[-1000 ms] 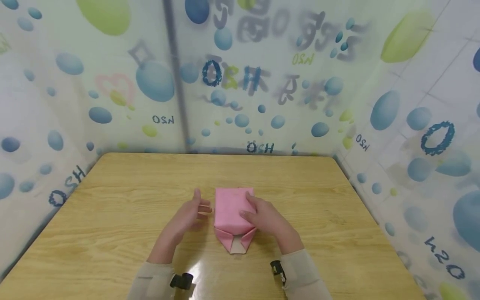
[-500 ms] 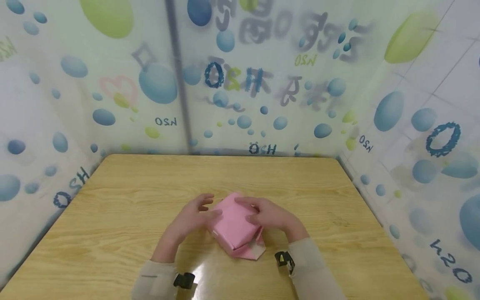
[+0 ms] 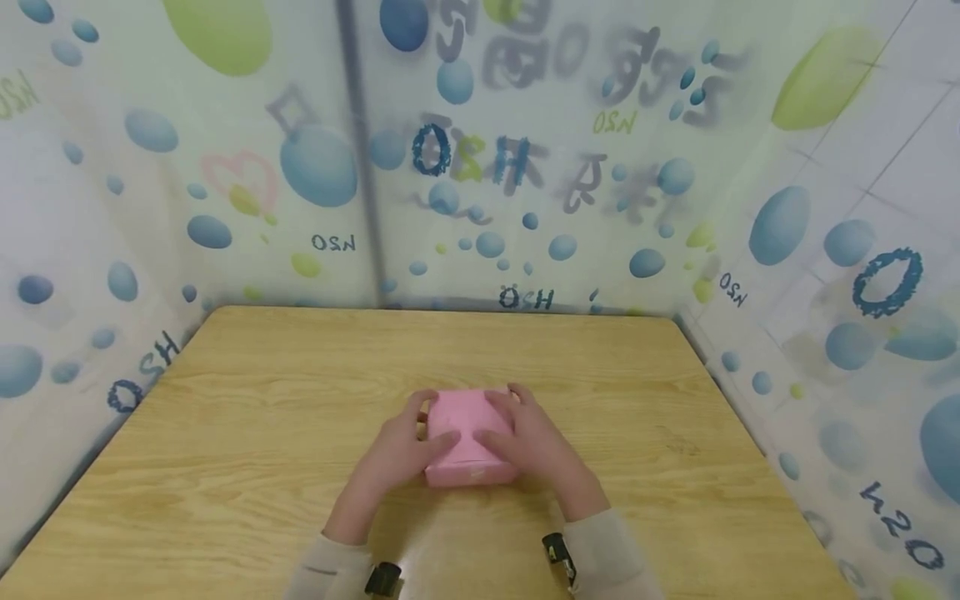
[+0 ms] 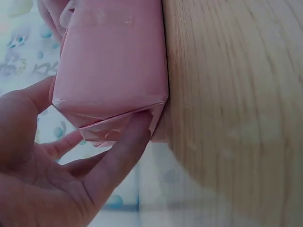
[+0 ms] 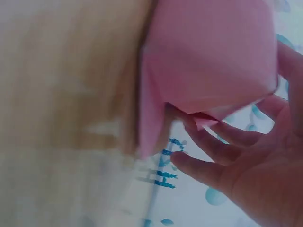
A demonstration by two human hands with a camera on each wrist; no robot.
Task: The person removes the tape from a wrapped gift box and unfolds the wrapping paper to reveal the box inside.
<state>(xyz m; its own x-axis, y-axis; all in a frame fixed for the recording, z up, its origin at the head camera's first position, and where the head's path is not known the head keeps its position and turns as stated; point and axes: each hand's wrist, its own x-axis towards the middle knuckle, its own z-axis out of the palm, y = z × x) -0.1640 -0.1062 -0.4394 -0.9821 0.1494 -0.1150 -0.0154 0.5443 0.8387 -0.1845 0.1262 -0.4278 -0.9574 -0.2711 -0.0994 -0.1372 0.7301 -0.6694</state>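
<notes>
She has a small parcel (image 3: 468,437) wrapped in pink paper sitting on the desk (image 3: 247,400), about midway between its left and right edges and nearer the front edge than the back. The left hand (image 3: 401,450) holds the parcel's left end, thumb on top and fingers curled round the folded end flap, as the left wrist view (image 4: 102,71) shows. The right hand (image 3: 528,442) grips the right end the same way, its fingers tucked against the paper folds there (image 5: 208,71).

To my eye this is the stage of closing the ends: the long sides look wrapped and creased, and the flaps are being pressed flat. The next move would call for keeping those flaps pinned down firmly.

What the wrapping holds I cannot tell; the paper covers it completely.
</notes>
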